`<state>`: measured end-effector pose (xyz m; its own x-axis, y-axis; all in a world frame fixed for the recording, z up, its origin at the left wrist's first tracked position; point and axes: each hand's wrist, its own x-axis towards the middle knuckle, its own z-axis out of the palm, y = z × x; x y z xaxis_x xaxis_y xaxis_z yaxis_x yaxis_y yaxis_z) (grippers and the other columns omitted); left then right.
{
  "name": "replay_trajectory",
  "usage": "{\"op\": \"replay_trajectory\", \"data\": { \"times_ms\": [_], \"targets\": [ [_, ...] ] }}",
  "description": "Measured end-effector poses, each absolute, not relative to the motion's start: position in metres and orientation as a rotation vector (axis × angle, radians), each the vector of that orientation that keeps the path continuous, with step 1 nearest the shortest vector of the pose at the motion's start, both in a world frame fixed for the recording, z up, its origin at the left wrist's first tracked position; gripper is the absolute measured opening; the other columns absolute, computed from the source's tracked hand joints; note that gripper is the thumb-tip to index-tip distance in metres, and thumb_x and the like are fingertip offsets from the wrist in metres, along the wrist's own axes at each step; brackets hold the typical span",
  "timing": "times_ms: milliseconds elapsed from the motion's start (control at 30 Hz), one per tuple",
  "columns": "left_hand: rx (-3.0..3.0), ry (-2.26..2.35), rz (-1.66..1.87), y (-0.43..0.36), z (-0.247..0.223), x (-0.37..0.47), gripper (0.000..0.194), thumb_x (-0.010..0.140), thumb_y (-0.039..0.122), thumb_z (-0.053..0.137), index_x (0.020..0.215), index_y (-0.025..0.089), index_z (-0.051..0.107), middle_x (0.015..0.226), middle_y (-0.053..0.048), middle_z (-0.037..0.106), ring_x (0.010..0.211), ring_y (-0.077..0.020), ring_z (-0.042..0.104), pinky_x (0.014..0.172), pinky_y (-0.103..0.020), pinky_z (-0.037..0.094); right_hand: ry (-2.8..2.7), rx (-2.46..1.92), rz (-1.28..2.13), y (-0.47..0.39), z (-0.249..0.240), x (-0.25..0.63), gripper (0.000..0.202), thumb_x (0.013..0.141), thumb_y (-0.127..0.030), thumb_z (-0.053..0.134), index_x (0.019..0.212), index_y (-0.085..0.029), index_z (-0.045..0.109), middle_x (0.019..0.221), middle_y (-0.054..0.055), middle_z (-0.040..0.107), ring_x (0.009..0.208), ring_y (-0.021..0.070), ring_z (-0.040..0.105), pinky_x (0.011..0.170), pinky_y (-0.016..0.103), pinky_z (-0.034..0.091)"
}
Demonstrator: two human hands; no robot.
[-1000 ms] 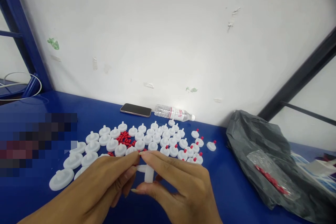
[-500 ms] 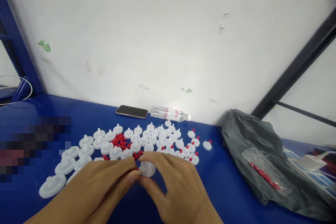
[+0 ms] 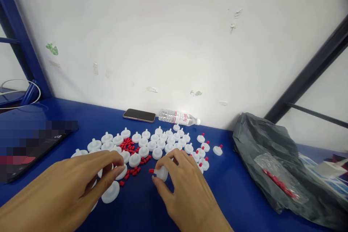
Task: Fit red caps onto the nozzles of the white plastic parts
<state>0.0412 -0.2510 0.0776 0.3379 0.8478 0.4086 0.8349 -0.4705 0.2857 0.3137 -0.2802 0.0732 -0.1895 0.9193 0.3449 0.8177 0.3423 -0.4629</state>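
Note:
My right hand (image 3: 185,185) grips a white plastic disc filter (image 3: 162,174) by its rim, tilted so its nozzle points left. A red cap (image 3: 151,171) sits on that nozzle. My left hand (image 3: 81,185) hovers over the left part of the spread of discs, thumb and forefinger a little apart, with nothing visible between them. Below its fingertips lies a white disc (image 3: 111,193), and several loose red caps (image 3: 133,171) are scattered to the right of them. Some discs on the left are hidden behind this hand.
Uncapped white discs (image 3: 157,153) fill the middle of the blue table (image 3: 141,210). Red-capped discs (image 3: 218,150) stand at right. Behind are a phone (image 3: 139,115) and a plastic bottle (image 3: 178,117). A dark plastic bag (image 3: 261,145) bears a clear bag of red caps (image 3: 281,183).
My left hand has parted from the right and moved left. The disc stays in my right hand, its red-capped nozzle now exposed. The view has shifted slightly.

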Motion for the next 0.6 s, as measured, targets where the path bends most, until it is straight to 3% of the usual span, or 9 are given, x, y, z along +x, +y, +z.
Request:
{"op": "replay_trajectory", "data": {
  "times_ms": [167, 400, 600],
  "targets": [
    [2.556, 1.711, 0.630, -0.244, 0.047, 0.020, 0.031, 0.106, 0.049, 0.059, 0.110, 0.041, 0.089, 0.091, 0.004, 0.088, 0.088, -0.0257, 0.088, 0.069, -0.025, 0.062, -2.133, -1.690, 0.380, -0.279, 0.079, 0.313, 0.019, 0.104, -0.014, 0.076, 0.115, -0.028, 0.082, 0.114, 0.006, 0.085, 0.116, 0.0332, 0.080, 0.115, 0.056, 0.057],
    [2.589, 1.784, 0.457, -0.241, 0.027, 0.017, 0.038, 0.107, 0.049, 0.055, 0.113, 0.038, 0.091, 0.075, 0.000, 0.081, 0.067, -0.0285, 0.078, 0.096, -0.045, 0.068, -2.217, -1.940, 0.479, -0.280, 0.089, 0.310, 0.015, 0.106, -0.020, 0.078, 0.117, -0.030, 0.082, 0.113, 0.004, 0.088, 0.113, 0.0344, 0.083, 0.102, 0.047, 0.060],
    [2.564, 1.802, 0.460, -0.242, 0.028, 0.020, 0.040, 0.105, 0.057, 0.057, 0.113, 0.041, 0.092, 0.077, 0.000, 0.083, 0.069, -0.0302, 0.080, 0.091, -0.042, 0.068, -2.179, -1.938, 0.530, -0.279, 0.092, 0.309, 0.024, 0.107, -0.019, 0.080, 0.126, -0.033, 0.082, 0.120, 0.001, 0.089, 0.117, 0.0321, 0.085, 0.099, 0.041, 0.058]
  ]
}}
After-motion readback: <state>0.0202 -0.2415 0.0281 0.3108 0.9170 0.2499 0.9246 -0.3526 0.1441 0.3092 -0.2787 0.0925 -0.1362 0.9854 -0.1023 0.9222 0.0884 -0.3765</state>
